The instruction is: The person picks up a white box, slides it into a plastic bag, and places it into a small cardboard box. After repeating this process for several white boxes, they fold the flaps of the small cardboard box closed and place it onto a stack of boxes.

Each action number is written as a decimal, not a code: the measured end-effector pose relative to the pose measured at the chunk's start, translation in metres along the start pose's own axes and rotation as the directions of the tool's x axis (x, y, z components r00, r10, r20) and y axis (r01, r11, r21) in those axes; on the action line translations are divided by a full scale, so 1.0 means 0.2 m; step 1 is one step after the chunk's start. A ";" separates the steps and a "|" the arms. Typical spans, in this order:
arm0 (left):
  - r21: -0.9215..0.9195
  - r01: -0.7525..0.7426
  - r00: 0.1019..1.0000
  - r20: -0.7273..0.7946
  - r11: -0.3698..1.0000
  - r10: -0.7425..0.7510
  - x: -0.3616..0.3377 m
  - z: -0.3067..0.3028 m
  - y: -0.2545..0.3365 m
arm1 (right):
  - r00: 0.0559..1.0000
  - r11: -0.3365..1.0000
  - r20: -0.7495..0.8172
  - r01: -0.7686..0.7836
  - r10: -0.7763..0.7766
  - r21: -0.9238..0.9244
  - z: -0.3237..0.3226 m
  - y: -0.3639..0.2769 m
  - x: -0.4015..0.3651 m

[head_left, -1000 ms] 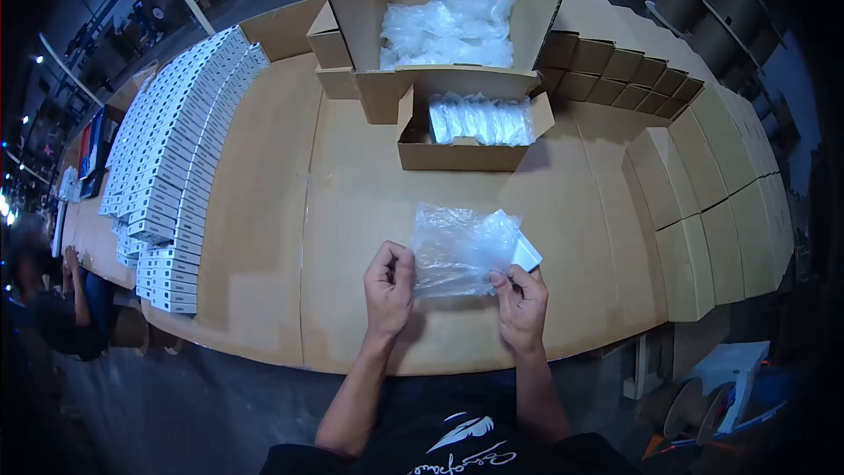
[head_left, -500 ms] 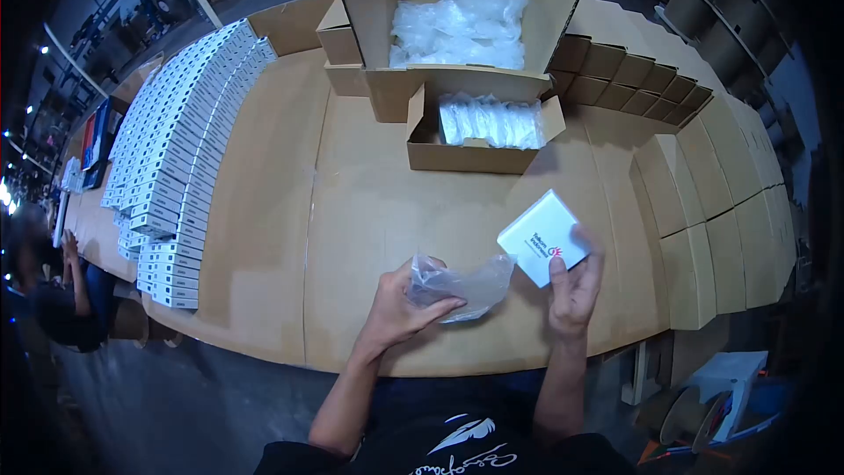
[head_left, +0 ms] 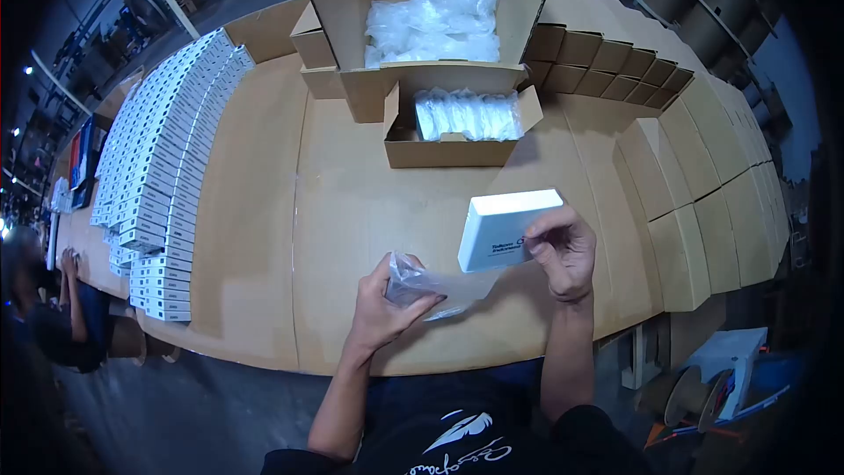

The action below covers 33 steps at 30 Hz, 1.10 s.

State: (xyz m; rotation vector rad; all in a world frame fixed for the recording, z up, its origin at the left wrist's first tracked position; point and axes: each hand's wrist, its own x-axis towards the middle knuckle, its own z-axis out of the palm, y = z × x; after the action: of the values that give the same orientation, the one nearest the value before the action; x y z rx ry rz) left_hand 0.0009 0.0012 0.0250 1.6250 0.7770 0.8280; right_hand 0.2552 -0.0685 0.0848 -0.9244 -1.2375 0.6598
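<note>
A clear plastic bag is pinched in my left hand, its loose end stretching to the right. My right hand grips a small white box by its right side, with printed lettering on the face turned toward me. The box is upright and slightly tilted, its lower edge close over the far end of the bag. Beyond both hands, an open brown carton holds a row of several items in clear plastic wrapping.
Behind stands a larger open carton containing many clear plastic bags. Stacked white boxes line the left side of the table. Brown cartons are stacked along the right. Another person sits at the far left.
My right hand has moved the white box left, toward the bag, and turned it more upright so its top edge shows. My left hand keeps hold of the bag.
</note>
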 end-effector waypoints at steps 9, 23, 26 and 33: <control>0.081 0.067 0.997 -0.036 0.994 -0.064 0.00 0.03 0.01 | 0.995 0.995 0.075 0.077 -0.073 -0.061 -0.01 -0.01 0.05; 0.100 0.039 0.999 -0.010 0.994 -0.038 -0.01 0.02 0.00 | 0.985 0.853 0.149 0.154 -0.091 -0.498 -0.04 0.02 0.14; -0.074 0.044 0.995 -0.090 0.996 -0.051 -0.02 0.05 -0.02 | 0.981 0.894 0.096 -0.109 0.167 -0.435 0.00 0.10 0.06; 0.030 -0.161 0.937 -0.309 0.986 0.162 0.04 0.05 0.03 | 0.934 0.890 -0.021 -0.346 0.356 -0.298 0.18 0.26 -0.30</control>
State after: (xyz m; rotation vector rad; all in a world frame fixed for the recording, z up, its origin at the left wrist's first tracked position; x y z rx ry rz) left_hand 0.0133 0.0023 0.0301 1.5972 0.8702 1.2223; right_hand 0.2090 -0.0840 0.0118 -1.4168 -1.2308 0.7883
